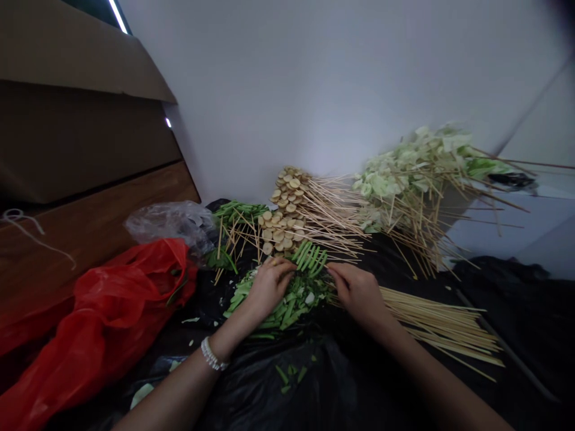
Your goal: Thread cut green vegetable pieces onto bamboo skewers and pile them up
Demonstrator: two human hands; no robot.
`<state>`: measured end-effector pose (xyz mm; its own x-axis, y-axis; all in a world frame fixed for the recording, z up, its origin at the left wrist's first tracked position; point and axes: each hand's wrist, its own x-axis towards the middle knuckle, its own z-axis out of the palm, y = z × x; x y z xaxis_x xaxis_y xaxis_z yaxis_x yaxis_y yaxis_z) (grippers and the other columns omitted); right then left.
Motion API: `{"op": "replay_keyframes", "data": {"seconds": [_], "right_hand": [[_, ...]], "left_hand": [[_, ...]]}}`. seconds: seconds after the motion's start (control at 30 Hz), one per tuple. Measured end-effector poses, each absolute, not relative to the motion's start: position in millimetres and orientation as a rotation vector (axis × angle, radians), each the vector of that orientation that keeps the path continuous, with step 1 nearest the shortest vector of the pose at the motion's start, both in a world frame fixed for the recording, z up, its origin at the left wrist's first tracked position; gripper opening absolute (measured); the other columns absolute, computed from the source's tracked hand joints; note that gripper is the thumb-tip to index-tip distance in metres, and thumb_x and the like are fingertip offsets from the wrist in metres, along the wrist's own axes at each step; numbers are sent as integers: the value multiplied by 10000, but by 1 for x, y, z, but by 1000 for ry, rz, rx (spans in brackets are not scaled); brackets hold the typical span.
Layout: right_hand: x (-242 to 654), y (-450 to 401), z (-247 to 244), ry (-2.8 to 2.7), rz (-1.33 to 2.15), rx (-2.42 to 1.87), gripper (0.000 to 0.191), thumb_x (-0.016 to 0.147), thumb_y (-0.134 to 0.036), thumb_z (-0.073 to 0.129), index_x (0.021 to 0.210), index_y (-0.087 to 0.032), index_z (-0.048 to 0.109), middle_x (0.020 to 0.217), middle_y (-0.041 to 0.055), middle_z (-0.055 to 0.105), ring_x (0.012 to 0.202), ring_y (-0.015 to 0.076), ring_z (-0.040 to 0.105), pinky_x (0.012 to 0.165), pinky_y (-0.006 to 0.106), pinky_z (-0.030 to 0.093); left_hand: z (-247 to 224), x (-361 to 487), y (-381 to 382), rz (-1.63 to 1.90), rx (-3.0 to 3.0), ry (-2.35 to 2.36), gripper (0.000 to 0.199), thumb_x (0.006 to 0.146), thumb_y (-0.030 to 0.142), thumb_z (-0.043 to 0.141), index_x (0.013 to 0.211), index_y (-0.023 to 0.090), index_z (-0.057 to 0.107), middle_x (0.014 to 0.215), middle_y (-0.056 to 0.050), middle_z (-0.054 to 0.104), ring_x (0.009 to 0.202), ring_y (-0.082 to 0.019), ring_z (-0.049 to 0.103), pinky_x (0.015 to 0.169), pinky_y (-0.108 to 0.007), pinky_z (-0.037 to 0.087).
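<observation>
Between my two hands is a bamboo skewer with several cut green bean pieces (pixel 309 258) threaded side by side. My right hand (pixel 358 292) pinches the skewer near the right end of the row. At the left end of the row, my left hand (pixel 272 282) is closed on the threaded beans, though its fingertips are partly hidden. Beneath both hands lies a heap of loose cut green beans (pixel 285 311) with some white bits in it. Bare bamboo skewers (pixel 444 323) lie in a bundle beside my right forearm.
Skewers of round pale slices (pixel 283 230) are stacked against the white wall (pixel 314 90). Leafy cabbage skewers (pixel 417 158) pile up at right, finished bean skewers (pixel 242 211) at left. A red plastic bag (pixel 121 299), a clear bag (pixel 173 221) and a cardboard box (pixel 81 131) stand left.
</observation>
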<state>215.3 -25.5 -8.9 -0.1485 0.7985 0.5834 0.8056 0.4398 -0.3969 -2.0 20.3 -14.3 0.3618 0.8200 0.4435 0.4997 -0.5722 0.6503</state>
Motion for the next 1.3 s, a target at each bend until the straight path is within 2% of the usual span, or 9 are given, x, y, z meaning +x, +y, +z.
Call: {"op": "replay_keyframes", "data": {"seconds": [0.27, 0.43, 0.67, 0.8, 0.9, 0.97, 1.1, 1.2, 1.3], "right_hand": [[217, -25, -7, -1927, -38, -1377, 244, 919, -237, 449, 973, -221, 686, 983, 52, 723, 883, 176, 666, 829, 276, 483], [217, -23, -9, -1930, -18, -1393, 243, 917, -230, 450, 972, -232, 687, 977, 46, 723, 888, 170, 663, 827, 269, 480], [216, -24, -9, -1923, -20, -1399, 236, 914, -233, 460, 975, -232, 688, 976, 45, 725, 876, 170, 668, 822, 268, 484], [217, -24, -7, -1919, -20, -1378, 238, 916, -233, 457, 975, -223, 686, 972, 50, 724, 880, 173, 668, 833, 276, 485], [218, -24, -6, -1922, -11, -1371, 240, 917, -236, 456, 993, -219, 683, 982, 52, 722, 888, 175, 666, 839, 279, 485], [218, -24, -7, -1928, -9, -1379, 237, 916, -239, 460, 976, -226, 689, 981, 48, 723, 893, 174, 665, 839, 277, 485], [218, -24, -7, -1924, -36, -1399, 232, 912, -239, 469, 951, -236, 698, 973, 45, 726, 891, 171, 667, 834, 271, 485], [218, -24, -8, -1915, -41, -1389, 231, 914, -243, 469, 964, -230, 695, 972, 46, 726, 878, 169, 669, 822, 266, 489], [219, -23, -7, -1912, -38, -1374, 222, 914, -248, 476, 950, -226, 694, 962, 45, 726, 867, 167, 671, 815, 261, 488]], "left_hand": [[-12, 0, 9, 618, 2707, 1049, 321, 919, 399, 459, 1149, 280, 649, 1152, -68, 646, 1194, -268, 451, 983, -429, 282], [-15, 3, 9, 534, 2767, 1040, 434, 895, 471, 475, 1287, 301, 553, 1229, -80, 608, 1223, -282, 422, 1022, -451, 244], [-16, 8, 5, 573, 2727, 1017, 310, 883, 386, 528, 1133, 244, 643, 1165, -91, 640, 1165, -275, 482, 1000, -444, 259], [-9, 5, 8, 815, 2492, 1093, 228, 882, 356, 525, 831, 197, 679, 855, -65, 673, 882, -216, 582, 820, -332, 378], [-6, 0, 13, 1094, 2238, 1244, 218, 845, 354, 572, 697, 200, 616, 688, -17, 613, 692, -175, 564, 691, -282, 385], [-7, -2, 16, 1176, 2129, 1300, 77, 795, 284, 622, 820, 212, 616, 722, 4, 610, 678, -165, 565, 675, -269, 389], [-13, -5, 21, 1089, 2176, 1303, 387, 726, 126, 594, 1100, 221, 561, 879, -16, 626, 832, -193, 594, 781, -298, 418], [-14, -5, 21, 1076, 2261, 1267, 327, 729, 45, 463, 980, 203, 602, 1009, -54, 623, 988, -207, 572, 891, -337, 404], [-10, -5, 19, 1007, 2321, 1239, 313, 701, -1, 380, 757, 191, 621, 1053, -56, 620, 1017, -194, 562, 905, -334, 409]]}}
